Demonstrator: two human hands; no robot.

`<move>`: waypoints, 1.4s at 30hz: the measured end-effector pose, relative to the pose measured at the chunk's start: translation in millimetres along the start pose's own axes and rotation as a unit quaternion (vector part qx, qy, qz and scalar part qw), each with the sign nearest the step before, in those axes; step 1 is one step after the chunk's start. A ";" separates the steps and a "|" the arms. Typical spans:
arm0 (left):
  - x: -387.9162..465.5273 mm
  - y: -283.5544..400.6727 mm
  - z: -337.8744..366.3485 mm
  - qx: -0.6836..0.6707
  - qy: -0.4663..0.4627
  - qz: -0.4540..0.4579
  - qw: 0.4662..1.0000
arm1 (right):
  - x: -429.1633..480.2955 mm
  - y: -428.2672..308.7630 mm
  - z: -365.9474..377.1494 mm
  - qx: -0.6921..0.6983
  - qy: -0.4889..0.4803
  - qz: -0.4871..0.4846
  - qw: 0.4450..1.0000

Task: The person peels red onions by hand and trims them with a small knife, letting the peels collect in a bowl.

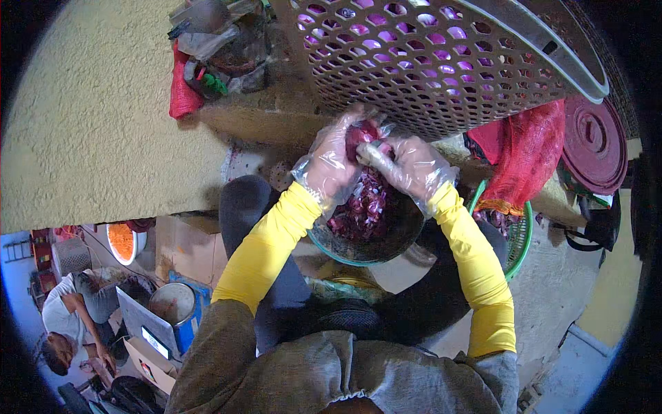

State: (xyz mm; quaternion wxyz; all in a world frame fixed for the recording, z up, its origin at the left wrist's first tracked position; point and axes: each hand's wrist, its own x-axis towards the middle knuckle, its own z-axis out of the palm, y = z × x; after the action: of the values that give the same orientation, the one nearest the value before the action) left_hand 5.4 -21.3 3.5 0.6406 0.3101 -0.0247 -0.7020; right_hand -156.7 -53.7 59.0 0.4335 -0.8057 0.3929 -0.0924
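Note:
My left hand [331, 160], in a clear plastic glove, is closed around a red onion [362, 135]. My right hand [408, 165], gloved the same way, meets the onion from the right with its thumb and fingers; whether it holds a small blade cannot be told. Both hands are above a dark round basin [367, 253] between my knees, with purple onion skins and pieces [364, 207] inside. Just beyond the hands leans a perforated plastic crate [414, 103], and purple onions show through its holes.
A red mesh sack [532, 150] hangs over a green basket [525, 243] at right, near a maroon lid [595, 145]. Bags [222, 41] lie at upper left beside a rough wall [103, 119]. Another person [67, 310] sits at lower left near a blue drum [189, 331].

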 end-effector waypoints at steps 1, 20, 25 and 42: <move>-1.0 1.5 -0.2 0.000 0.000 0.000 1.000 | -0.1 -2.6 -2.6 -0.058 -0.020 -0.006 0.998; -4.9 -0.7 -4.4 0.221 -0.056 0.109 0.968 | -2.1 -4.2 -3.1 -0.078 0.081 0.033 0.993; -3.9 -3.9 -0.1 0.035 -0.007 0.066 0.997 | -1.7 -2.5 3.4 -0.081 0.075 0.035 0.993; -11.8 -2.6 5.6 0.121 -0.010 0.131 0.984 | -2.5 -9.6 -1.0 -0.099 0.099 0.039 0.989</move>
State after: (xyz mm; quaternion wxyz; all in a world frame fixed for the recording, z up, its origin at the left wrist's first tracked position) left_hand 0.3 -12.0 11.6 0.6846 0.3725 -0.1557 -0.6069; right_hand -153.5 -49.5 67.5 0.3142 -0.8155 0.4723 -0.1149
